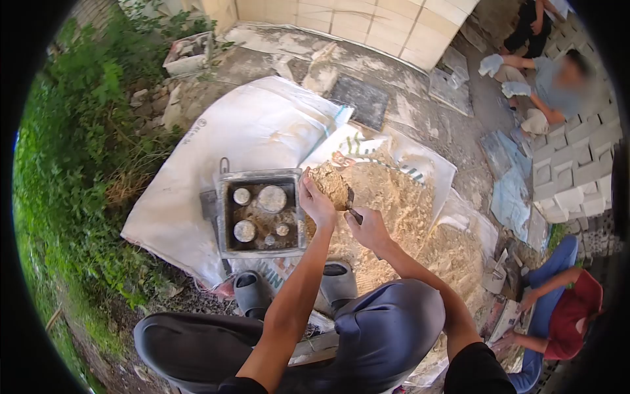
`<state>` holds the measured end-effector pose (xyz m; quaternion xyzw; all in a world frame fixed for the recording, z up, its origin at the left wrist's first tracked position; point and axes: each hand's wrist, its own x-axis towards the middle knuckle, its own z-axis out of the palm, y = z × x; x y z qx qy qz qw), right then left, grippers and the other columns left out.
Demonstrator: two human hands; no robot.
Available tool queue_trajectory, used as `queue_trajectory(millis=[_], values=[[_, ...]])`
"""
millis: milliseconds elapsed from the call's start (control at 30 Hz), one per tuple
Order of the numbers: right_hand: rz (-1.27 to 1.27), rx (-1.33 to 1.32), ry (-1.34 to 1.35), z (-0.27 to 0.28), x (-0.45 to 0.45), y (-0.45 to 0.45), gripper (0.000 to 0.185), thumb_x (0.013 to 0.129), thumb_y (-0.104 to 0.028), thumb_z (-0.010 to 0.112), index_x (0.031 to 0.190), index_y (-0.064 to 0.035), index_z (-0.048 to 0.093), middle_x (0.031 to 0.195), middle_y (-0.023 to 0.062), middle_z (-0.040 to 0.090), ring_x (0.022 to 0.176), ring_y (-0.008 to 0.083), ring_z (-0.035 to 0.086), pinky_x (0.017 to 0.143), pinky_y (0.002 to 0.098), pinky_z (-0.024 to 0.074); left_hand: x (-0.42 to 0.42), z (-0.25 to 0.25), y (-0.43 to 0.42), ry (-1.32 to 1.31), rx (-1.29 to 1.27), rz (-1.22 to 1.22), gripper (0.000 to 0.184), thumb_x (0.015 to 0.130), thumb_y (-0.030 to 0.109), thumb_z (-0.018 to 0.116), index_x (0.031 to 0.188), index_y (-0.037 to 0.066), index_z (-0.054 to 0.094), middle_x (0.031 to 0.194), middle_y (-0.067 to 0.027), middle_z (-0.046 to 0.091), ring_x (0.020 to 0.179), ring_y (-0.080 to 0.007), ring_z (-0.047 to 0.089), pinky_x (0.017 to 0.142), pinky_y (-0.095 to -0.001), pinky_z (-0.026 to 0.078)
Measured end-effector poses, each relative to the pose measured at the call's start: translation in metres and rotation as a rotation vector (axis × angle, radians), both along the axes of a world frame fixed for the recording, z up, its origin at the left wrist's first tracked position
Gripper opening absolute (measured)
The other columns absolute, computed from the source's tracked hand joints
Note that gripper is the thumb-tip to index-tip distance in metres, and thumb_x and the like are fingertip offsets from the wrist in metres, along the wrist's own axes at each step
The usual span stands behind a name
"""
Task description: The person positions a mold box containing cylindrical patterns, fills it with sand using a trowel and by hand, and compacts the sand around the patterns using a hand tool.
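My right hand (369, 230) is closed around the handle of a small trowel (351, 203), whose blade is mostly hidden under a heap of damp tan sand (330, 184). Cupped against the near left side of that heap is my left hand (317, 200), its fingers partly hidden by the sand. Just left of my hands lies a dark rectangular mould box (261, 254). Inside it stand several round, sand-dusted pieces, among them a large disc (272, 199) and a smaller one (245, 231). Loose sand covers the floor of the box.
A broad sand pile (394, 203) spreads to the right over white woven sacks (243, 125). Plants (85, 164) grow along the left. A dark flat slab (359, 102) lies ahead. Two seated people work at right, near stacked pale blocks (577, 164); another person is partly visible behind.
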<state>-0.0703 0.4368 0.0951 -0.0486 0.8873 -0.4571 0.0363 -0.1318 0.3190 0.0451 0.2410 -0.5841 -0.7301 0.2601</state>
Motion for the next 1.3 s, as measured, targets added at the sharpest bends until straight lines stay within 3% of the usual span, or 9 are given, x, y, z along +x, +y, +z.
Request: queue_trajectory(millis=[167, 200, 467, 533, 767, 833, 967, 1067, 1300], values=[[0.180, -0.007, -0.024, -0.004, -0.006, -0.062, 0.027, 0.084, -0.019, 0.060, 0.069, 0.0035, 0.055, 0.057, 0.0201, 0.052, 0.048, 0.0275, 0.044, 0.051, 0.0388, 0.0393, 0.015, 0.004, -0.073, 0.057, -0.082, 0.168, 0.038, 0.100, 0.024, 0.036, 0.119, -0.001, 0.058, 0.111, -0.0118, 0.059, 0.097, -0.0197, 0.055, 0.089, -0.0305, 0.041], [0.209, 0.056, -0.098, 0.004, -0.007, -0.074, 0.027, 0.083, -0.021, 0.060, 0.076, 0.0053, 0.060, 0.067, 0.0261, 0.059, 0.063, 0.0436, 0.057, 0.059, 0.0448, 0.0455, 0.018, 0.002, -0.086, 0.057, -0.071, 0.185, 0.038, 0.100, 0.025, 0.036, 0.119, -0.001, 0.058, 0.111, -0.0119, 0.059, 0.098, -0.0196, 0.055, 0.089, -0.0306, 0.042], [0.302, 0.098, -0.094, -0.017, -0.018, -0.125, 0.029, 0.085, -0.022, 0.058, 0.081, 0.0063, 0.059, 0.072, 0.0279, 0.059, 0.072, 0.0442, 0.059, 0.066, 0.0471, 0.0468, 0.017, -0.011, -0.141, 0.069, -0.007, 0.255, 0.040, 0.100, 0.026, 0.035, 0.118, -0.002, 0.057, 0.112, -0.0120, 0.060, 0.102, -0.0198, 0.054, 0.092, -0.0319, 0.041], [0.279, 0.241, 0.005, -0.022, -0.017, -0.123, 0.027, 0.087, -0.022, 0.056, 0.091, 0.0049, 0.057, 0.081, 0.0269, 0.061, 0.077, 0.0433, 0.060, 0.069, 0.0475, 0.0483, 0.019, -0.011, -0.142, 0.089, -0.023, 0.257, 0.041, 0.100, 0.026, 0.034, 0.118, -0.003, 0.057, 0.112, -0.0119, 0.060, 0.103, -0.0199, 0.054, 0.094, -0.0320, 0.040], [0.211, 0.258, 0.050, -0.022, -0.020, -0.105, 0.033, 0.089, -0.025, 0.055, 0.107, 0.0026, 0.054, 0.095, 0.0237, 0.060, 0.082, 0.0406, 0.060, 0.073, 0.0458, 0.0493, 0.020, -0.022, -0.144, 0.102, -0.141, 0.131, 0.038, 0.100, 0.022, 0.037, 0.118, -0.005, 0.056, 0.116, -0.0112, 0.060, 0.109, -0.0192, 0.053, 0.098, -0.0314, 0.037], [0.193, 0.281, 0.145, -0.028, -0.023, -0.094, 0.031, 0.089, -0.023, 0.054, 0.109, 0.0010, 0.049, 0.093, 0.0204, 0.059, 0.080, 0.0392, 0.061, 0.070, 0.0456, 0.0507, 0.020, -0.027, -0.147, 0.096, -0.316, 0.018, 0.037, 0.099, 0.021, 0.039, 0.116, -0.006, 0.058, 0.115, -0.0144, 0.061, 0.108, -0.0230, 0.055, 0.096, -0.0331, 0.039], [0.099, 0.237, 0.151, -0.036, -0.021, -0.068, 0.033, 0.090, -0.023, 0.054, 0.112, 0.0009, 0.047, 0.096, 0.0201, 0.059, 0.083, 0.0390, 0.061, 0.071, 0.0460, 0.0499, 0.027, -0.033, -0.155, 0.005, -0.364, -0.066, 0.039, 0.100, 0.023, 0.036, 0.120, -0.003, 0.056, 0.120, -0.0138, 0.059, 0.114, -0.0227, 0.051, 0.101, -0.0334, 0.035], [-0.092, 0.236, 0.027, -0.064, -0.017, -0.043, 0.033, 0.090, -0.021, 0.053, 0.110, 0.0031, 0.046, 0.097, 0.0223, 0.057, 0.087, 0.0389, 0.059, 0.077, 0.0475, 0.0469, 0.031, -0.033, -0.159, -0.054, -0.939, -0.130, 0.038, 0.099, 0.020, 0.033, 0.122, -0.003, 0.052, 0.123, -0.0197, 0.055, 0.123, -0.0349, 0.045, 0.107, -0.0417, 0.029], [-0.194, 0.463, -0.008, -0.117, 0.002, 0.004, 0.028, 0.088, -0.016, 0.051, 0.109, 0.0025, 0.047, 0.104, 0.0227, 0.052, 0.100, 0.0403, 0.053, 0.083, 0.0481, 0.0439, 0.013, -0.042, -0.137, -0.122, -1.083, -0.218, 0.033, 0.097, 0.018, 0.038, 0.118, -0.003, 0.052, 0.122, -0.0212, 0.054, 0.121, -0.0350, 0.046, 0.107, -0.0455, 0.030]])
